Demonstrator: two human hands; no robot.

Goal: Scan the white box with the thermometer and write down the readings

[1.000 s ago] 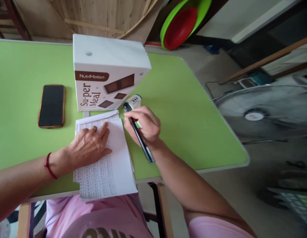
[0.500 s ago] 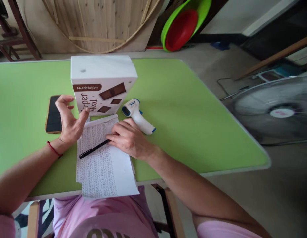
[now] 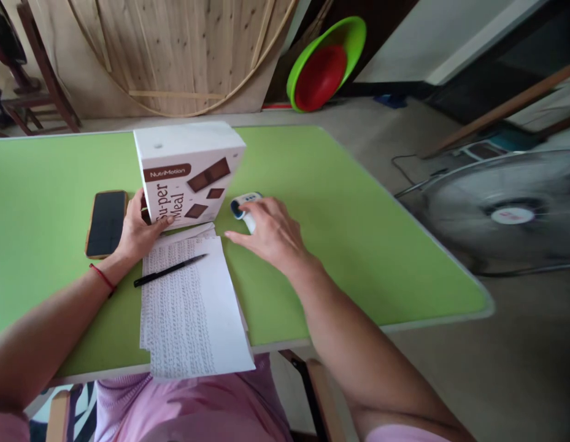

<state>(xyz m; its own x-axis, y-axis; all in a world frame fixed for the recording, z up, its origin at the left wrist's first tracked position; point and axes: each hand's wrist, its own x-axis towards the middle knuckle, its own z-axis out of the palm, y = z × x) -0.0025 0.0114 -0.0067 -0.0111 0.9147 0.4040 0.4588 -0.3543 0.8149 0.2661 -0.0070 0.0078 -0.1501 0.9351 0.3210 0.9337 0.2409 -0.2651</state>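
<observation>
A white box [image 3: 174, 178] with brown chocolate pictures and "NutriMotion" lettering stands upright on the table. My left hand [image 3: 140, 230] grips its lower left corner, thumb on the front face and fingers around the side. Over the white infrared thermometer [image 3: 249, 222] is my right hand [image 3: 275, 236], thumb stretched apart and fingertips at the thermometer's head. Most of its handle is hidden under the hand. Below the box lie handwritten sheets of paper [image 3: 192, 313], with a black pen [image 3: 169, 270] resting across them.
A phone [image 3: 107, 222] in a brownish case lies left of the box on the green table [image 3: 358, 258]. Off the table's right edge stands a large fan [image 3: 510, 212]. Green and red basins [image 3: 321, 77] lean behind, beside a round wooden panel [image 3: 183, 55].
My right hand has let go of the pen, leaving it on the paper, and moved right over the thermometer. My left hand has closed on the box's lower corner.
</observation>
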